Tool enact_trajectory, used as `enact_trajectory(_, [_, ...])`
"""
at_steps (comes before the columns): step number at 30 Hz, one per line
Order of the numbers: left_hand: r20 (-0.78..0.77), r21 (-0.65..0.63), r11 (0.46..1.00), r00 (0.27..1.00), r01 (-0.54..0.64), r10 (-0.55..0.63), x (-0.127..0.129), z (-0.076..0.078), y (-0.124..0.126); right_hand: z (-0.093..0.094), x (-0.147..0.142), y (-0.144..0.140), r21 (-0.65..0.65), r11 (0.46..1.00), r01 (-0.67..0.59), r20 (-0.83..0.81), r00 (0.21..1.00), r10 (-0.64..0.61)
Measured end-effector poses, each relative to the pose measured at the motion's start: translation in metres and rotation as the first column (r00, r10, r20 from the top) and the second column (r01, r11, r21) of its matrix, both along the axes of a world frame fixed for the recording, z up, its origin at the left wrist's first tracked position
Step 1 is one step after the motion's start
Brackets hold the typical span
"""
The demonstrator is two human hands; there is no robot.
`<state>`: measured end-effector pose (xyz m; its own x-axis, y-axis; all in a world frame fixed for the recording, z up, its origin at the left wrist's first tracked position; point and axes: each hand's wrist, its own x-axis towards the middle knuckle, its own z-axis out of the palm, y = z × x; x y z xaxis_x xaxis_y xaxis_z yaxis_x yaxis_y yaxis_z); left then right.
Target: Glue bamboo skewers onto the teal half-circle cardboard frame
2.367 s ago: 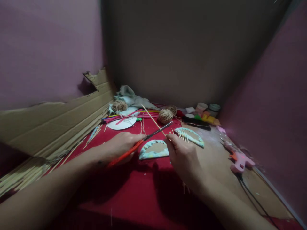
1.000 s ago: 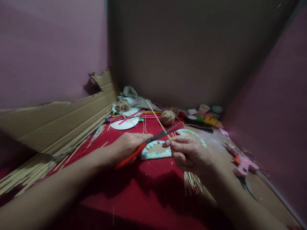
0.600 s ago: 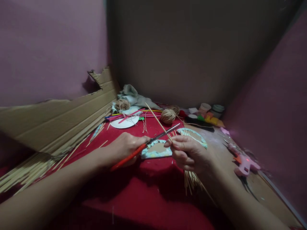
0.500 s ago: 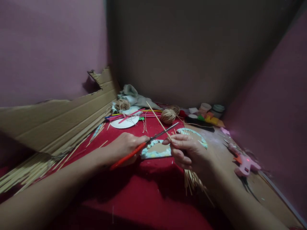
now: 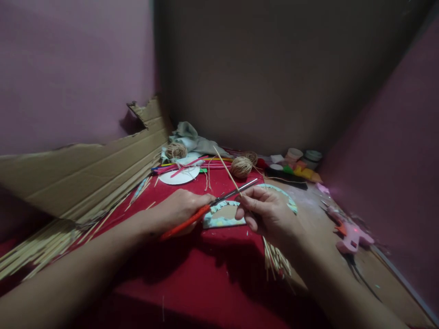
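My left hand is wrapped round the orange-handled scissors, a full, firm grip; the handles lie toward eight o'clock and the blades reach out toward two; a thin stick crosses those blades, and I hold it in a narrow pinch between the thumb and fingers of my right hand, which sits toward four o'clock from the crossing; the stick's free end points to eleven, while its lower end is lost in my fingers; whether it lies between the blades or only against them I cannot tell.

Taking that crossing as the middle of the dial, a half-round piece with a pale blue edge lies at seven, just beside my right fingertips; a second half-round piece shows at three, partly hidden by my right hand; short sticks lie bunched at five, below that same hand; a ball of twine sits at twelve, and another twine ball at ten; a white disc lies between nine and ten, on the red cloth; well apart from both hands, a pink glue gun rests between three and four, and long sticks lie heaped between eight and nine, beyond my left forearm.
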<state>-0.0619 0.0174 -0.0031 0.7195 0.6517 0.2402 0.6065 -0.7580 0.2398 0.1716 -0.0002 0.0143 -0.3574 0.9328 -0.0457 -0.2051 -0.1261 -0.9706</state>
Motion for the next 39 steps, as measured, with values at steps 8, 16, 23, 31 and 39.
enact_trajectory(8, [0.171,0.088,0.984,0.971,0.155,-0.168,0.000,-0.009,0.009,0.001,0.005,0.002,-0.063,0.993,-0.100,-0.081,0.992,0.095])
enact_trajectory(16, [0.076,0.199,0.972,0.987,0.126,-0.144,0.003,-0.008,0.001,0.000,0.010,0.003,-0.136,0.954,-0.268,-0.180,0.953,0.242])
enact_trajectory(23, [0.002,0.169,0.982,0.996,0.085,-0.087,-0.001,-0.009,0.000,-0.003,0.009,0.005,-0.143,0.958,-0.249,-0.130,0.964,0.232])
enact_trajectory(31, [0.029,-0.036,0.997,0.998,0.065,-0.064,-0.003,0.004,0.000,-0.002,0.010,0.007,-0.121,0.975,-0.188,-0.156,0.973,0.168])
enact_trajectory(39, [-0.193,0.155,0.862,0.841,-0.483,0.506,-0.032,-0.003,0.038,0.002,0.020,0.005,-0.061,0.998,-0.011,-0.119,0.993,0.004])
